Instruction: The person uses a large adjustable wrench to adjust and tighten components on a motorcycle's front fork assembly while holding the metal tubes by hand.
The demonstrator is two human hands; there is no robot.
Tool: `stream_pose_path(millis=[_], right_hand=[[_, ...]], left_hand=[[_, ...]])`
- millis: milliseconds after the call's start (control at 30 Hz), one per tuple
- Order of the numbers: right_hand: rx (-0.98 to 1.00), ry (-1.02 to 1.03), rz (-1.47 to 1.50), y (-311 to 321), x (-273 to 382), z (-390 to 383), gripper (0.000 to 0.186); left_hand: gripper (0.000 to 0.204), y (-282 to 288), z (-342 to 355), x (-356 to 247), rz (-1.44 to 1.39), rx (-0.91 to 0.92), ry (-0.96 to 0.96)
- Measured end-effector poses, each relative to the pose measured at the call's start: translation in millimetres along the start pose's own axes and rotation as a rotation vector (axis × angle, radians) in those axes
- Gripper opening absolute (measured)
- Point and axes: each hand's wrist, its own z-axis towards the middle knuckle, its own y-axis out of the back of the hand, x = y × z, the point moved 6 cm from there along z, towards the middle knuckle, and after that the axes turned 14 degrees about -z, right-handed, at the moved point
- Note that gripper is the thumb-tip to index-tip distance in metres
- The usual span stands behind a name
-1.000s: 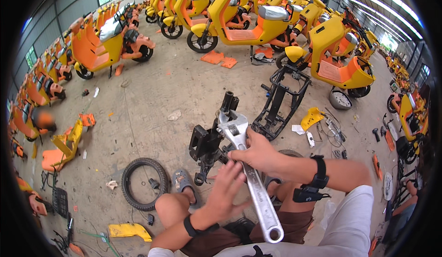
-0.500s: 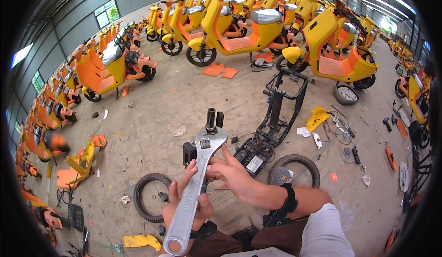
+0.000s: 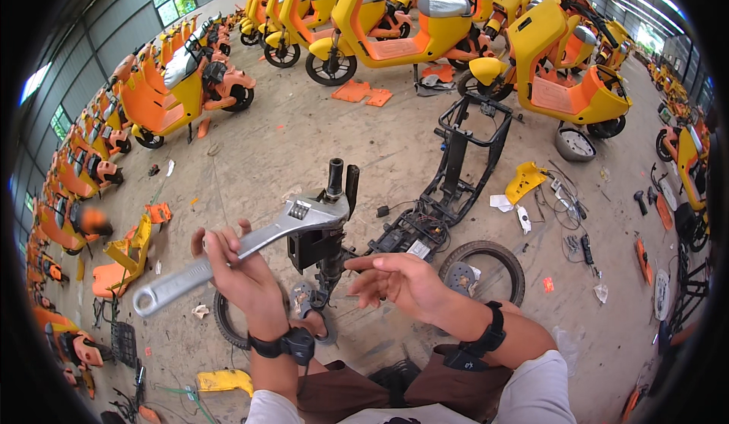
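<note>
A big silver adjustable wrench (image 3: 186,278) has its jaws around the black steering tube (image 3: 336,179) of a stripped scooter frame (image 3: 456,169). My left hand (image 3: 247,280) grips its handle, which points to the lower left. To the right of the tube, my right hand (image 3: 406,287) is held in the air, fingers apart and holding nothing. Below the wrench head, a black boxy bracket (image 3: 304,251) is attached to the tube. The tube runs down between my feet, which wear grey clogs (image 3: 302,301).
One tyred wheel (image 3: 228,321) lies at the left foot, another wheel (image 3: 509,272) at the right foot. A yellow panel (image 3: 525,182) and loose cables (image 3: 563,200) lie right of the frame. Yellow-orange scooters (image 3: 387,48) stand in rows beyond. A yellow-orange body part (image 3: 125,261) sits left.
The wrench handle has swung from pointing toward me to pointing left, my left hand moving with it. My right hand has come away from the wrench and opened.
</note>
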Motion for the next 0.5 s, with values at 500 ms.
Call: stream_pose_path(millis=[500], right_hand=[[-0.219, -0.047, 0.091, 32.2, -17.8, -28.0, 0.045]], left_hand=[[0.021, 75.5, 161.9, 98.9, -0.105, -0.185, 0.379]])
